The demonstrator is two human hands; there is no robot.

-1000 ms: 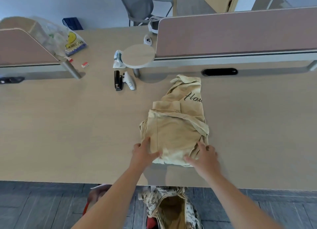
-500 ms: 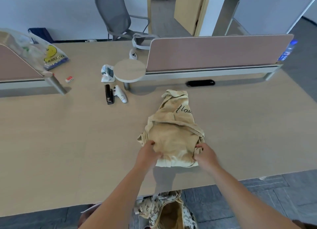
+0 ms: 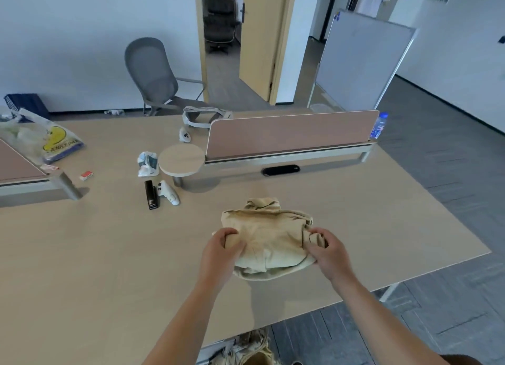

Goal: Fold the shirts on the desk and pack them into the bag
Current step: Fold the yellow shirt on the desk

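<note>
The beige shirt (image 3: 269,239) lies near the desk's (image 3: 109,255) front edge as a thick, rumpled bundle. The left hand (image 3: 222,248) curls round its left side and the right hand (image 3: 326,251) grips the bunched cloth on its right. Half a second ago its far half lay stretched out with dark lettering showing; now that part is folded in and the lettering is out of sight. Beyond, well apart from it, sit a black stapler (image 3: 151,194), a white controller (image 3: 169,192) and a round stand (image 3: 181,159), while the camouflage bag (image 3: 246,349) pokes out below the desk's edge.
</note>
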